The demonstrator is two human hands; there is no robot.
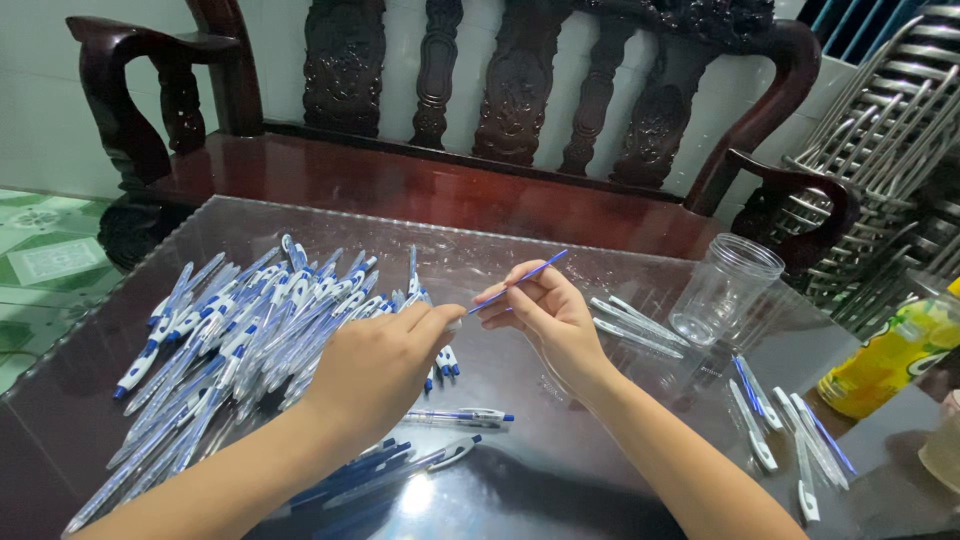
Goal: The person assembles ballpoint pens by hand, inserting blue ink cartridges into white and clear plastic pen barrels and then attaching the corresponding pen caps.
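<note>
My right hand (545, 315) holds a thin blue pen refill (528, 275) between its fingertips, tip pointing up and to the right. My left hand (385, 365) meets it from the left, its fingers pinched on the refill's lower end, perhaps with a small part that I cannot make out. Both hands hover over a glass-topped table (560, 460). A large heap of blue-and-white pens (240, 330) lies just left of my left hand. A single pen (460, 415) and a few more lie under my forearms.
A clear plastic jar (722, 290) stands at the right, with clear pen barrels (635, 325) beside it and assembled pens (790, 435) in front. A yellow-green bottle (895, 355) sits at the far right edge. A dark wooden bench (430, 185) stands behind the table.
</note>
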